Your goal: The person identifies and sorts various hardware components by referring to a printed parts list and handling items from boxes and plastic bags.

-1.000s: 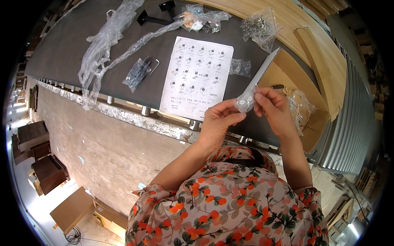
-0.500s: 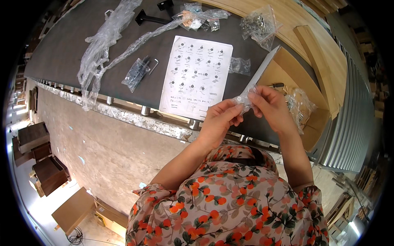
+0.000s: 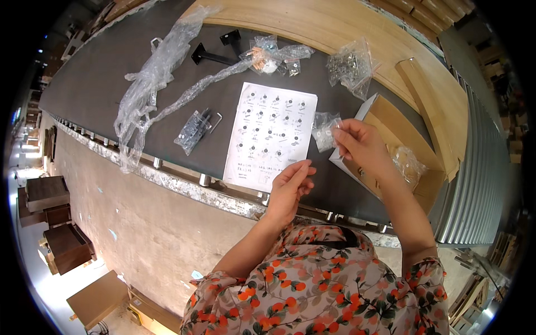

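The right hand (image 3: 362,140) had its fingers pinched on a small clear bag (image 3: 323,137) of pale pieces, beside the printed sheet (image 3: 273,139); the left hand's (image 3: 287,190) fingertips met, apparently empty. It looked like setting-down, calling for a loosened pinch. The open carton (image 3: 389,120) held crumpled plastic (image 3: 409,166); metal hardware filled a bag (image 3: 350,66) beyond.

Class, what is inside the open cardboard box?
A crumpled clear plastic bag lies in the cardboard box; its contents are too blurred to name. The right hand and forearm cover part of the box, so anything behind them cannot be seen.
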`<state>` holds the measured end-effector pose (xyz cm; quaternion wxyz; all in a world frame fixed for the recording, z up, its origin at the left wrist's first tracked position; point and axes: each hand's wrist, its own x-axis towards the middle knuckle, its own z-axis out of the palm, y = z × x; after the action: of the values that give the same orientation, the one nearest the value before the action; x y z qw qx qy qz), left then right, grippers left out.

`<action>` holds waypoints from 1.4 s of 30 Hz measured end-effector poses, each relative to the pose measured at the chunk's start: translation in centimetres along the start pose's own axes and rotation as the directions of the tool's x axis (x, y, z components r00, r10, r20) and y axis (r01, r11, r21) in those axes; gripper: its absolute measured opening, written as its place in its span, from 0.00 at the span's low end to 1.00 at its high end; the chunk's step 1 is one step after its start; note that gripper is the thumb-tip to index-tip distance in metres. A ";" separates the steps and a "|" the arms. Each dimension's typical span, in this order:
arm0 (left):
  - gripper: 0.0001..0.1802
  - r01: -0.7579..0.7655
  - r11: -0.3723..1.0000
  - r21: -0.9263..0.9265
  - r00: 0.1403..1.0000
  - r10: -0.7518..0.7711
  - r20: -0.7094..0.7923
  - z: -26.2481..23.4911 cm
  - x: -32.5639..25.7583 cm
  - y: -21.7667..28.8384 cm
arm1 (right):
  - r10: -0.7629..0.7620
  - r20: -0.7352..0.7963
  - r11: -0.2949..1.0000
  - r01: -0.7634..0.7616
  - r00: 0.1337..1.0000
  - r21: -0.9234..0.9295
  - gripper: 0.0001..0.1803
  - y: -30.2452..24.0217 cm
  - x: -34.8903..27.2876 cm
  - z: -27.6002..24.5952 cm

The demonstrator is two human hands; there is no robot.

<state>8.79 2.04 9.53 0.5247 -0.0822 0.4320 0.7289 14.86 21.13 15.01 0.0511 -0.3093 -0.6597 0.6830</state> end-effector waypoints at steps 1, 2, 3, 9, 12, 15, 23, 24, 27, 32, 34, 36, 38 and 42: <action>0.15 -0.003 1.000 0.021 0.999 0.004 -0.048 -0.9 0.3 -0.1 | -0.027 -0.011 1.000 0.027 1.000 -0.003 0.08 -0.2 1.7 -0.3; 0.14 -0.020 0.999 0.035 0.996 0.023 -0.086 -1.7 0.7 -0.3 | -0.039 -0.039 0.992 0.034 0.998 -0.118 0.08 -0.4 3.4 -0.9; 0.14 -0.028 0.999 0.036 0.994 0.031 -0.106 -2.3 0.9 -0.4 | -0.054 -0.067 0.972 0.037 0.996 -0.231 0.08 -0.5 5.3 -1.6; 0.11 -0.112 0.994 0.015 0.962 0.112 -0.250 -4.5 1.4 0.1 | -0.174 -0.111 0.821 0.082 0.978 -0.566 0.11 1.9 16.9 -3.6; 0.11 -0.136 0.990 0.024 0.951 0.137 -0.278 -4.9 1.7 0.6 | -0.212 -0.090 0.753 0.104 0.973 -0.650 0.11 0.8 19.6 -3.0; 0.10 -0.144 0.988 0.049 0.940 0.152 -0.305 -5.5 2.2 0.4 | -0.212 0.033 0.643 0.165 0.977 -0.748 0.11 -1.0 21.2 -1.6; 0.11 -0.180 0.952 0.248 0.948 0.235 -0.215 -3.3 4.8 0.8 | -0.514 -0.064 0.628 0.324 0.856 -0.708 0.15 -3.3 21.6 -2.3; 0.11 -0.199 0.926 0.321 0.939 0.274 -0.206 -3.0 4.8 0.8 | -0.486 -0.033 0.638 0.328 0.873 -0.696 0.15 -4.0 19.8 -2.3; 0.09 -0.221 0.805 0.550 0.925 0.352 -0.142 -3.1 5.4 -0.1 | -0.509 0.025 0.692 0.426 0.861 -0.583 0.14 -2.5 14.1 -4.7; 0.12 -0.471 0.066 0.880 0.739 0.573 0.353 -2.9 6.0 -0.5 | -0.393 -0.282 0.881 0.271 0.875 -0.388 0.12 2.5 0.7 -11.0; 0.17 -0.463 -0.182 0.867 0.727 0.481 0.489 -3.1 5.4 -0.9 | -0.163 -0.495 0.972 0.052 0.854 -0.230 0.12 5.1 -4.9 -13.7; 0.20 -0.405 -0.312 0.859 0.747 0.429 0.508 -3.2 4.4 -1.6 | -0.033 -0.642 0.998 -0.014 0.766 -0.067 0.13 8.0 -9.8 -15.0; 0.23 -0.390 -0.356 0.849 0.770 0.380 0.513 -4.0 4.3 -1.9 | -0.011 -0.737 0.999 -0.015 0.675 -0.028 0.13 9.8 -14.0 -15.3; 0.26 -0.292 -0.459 0.839 0.748 0.437 0.500 -5.7 5.1 -0.5 | 0.002 -0.800 0.995 0.079 0.600 0.062 0.13 12.3 -19.2 -14.0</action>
<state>5.04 1.54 2.86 0.0592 0.4841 0.8443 0.2221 41.27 22.57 11.17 0.3693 -0.5649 -0.5422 0.5006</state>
